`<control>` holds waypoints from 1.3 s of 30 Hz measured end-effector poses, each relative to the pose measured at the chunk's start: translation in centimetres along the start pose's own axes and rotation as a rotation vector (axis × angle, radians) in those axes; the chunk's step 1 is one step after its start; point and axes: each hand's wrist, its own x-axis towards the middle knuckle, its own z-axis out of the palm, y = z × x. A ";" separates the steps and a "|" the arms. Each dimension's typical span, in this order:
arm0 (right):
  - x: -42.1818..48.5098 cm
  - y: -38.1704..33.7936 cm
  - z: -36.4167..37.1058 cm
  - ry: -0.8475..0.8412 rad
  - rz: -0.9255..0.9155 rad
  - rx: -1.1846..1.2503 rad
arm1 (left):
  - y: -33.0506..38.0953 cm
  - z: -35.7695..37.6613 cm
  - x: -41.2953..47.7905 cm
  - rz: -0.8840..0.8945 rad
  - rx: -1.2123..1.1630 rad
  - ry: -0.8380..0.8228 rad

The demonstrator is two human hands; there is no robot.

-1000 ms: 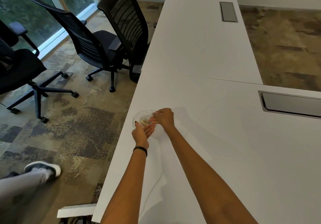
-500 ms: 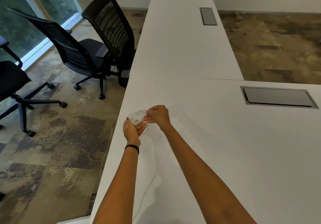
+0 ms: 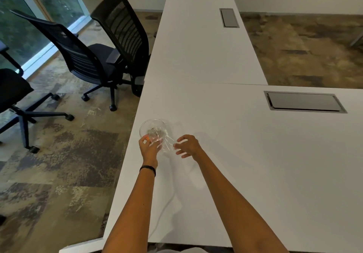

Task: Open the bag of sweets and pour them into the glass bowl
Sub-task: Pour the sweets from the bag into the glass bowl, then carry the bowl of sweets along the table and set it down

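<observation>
A small glass bowl (image 3: 146, 124) stands near the left edge of the white table (image 3: 255, 164). Small pale sweets (image 3: 152, 130) show through the glass and plastic; I cannot tell whether they lie in the bowl or in the bag. My left hand (image 3: 148, 149) grips a crumpled clear plastic bag (image 3: 166, 143) at the bowl's near rim. The bag leans over the bowl and trails to the right. My right hand (image 3: 187, 145) hovers just right of the bag, fingers spread, holding nothing.
Two black office chairs (image 3: 110, 42) stand on the carpet left of the table, a third at the far left (image 3: 11, 93). Two grey cable hatches are set in the tabletop, one at the right (image 3: 303, 101) and one farther back (image 3: 228, 18).
My right hand has let go of the bag and drawn away to the right with its fingers spread. The left hand keeps the bag at the bowl. The camera view shifted.
</observation>
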 end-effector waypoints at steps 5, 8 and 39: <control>-0.9 2.4 1.1 -0.032 -0.003 -0.019 | -1.5 -2.5 -1.1 -0.096 0.115 -0.196; -1.5 4.0 1.7 -0.015 -0.017 -0.001 | -2.2 -4.0 -1.7 -0.212 0.339 -0.224; -0.4 7.9 6.4 -0.170 -0.005 -0.228 | -0.9 -11.4 0.2 0.009 1.244 0.122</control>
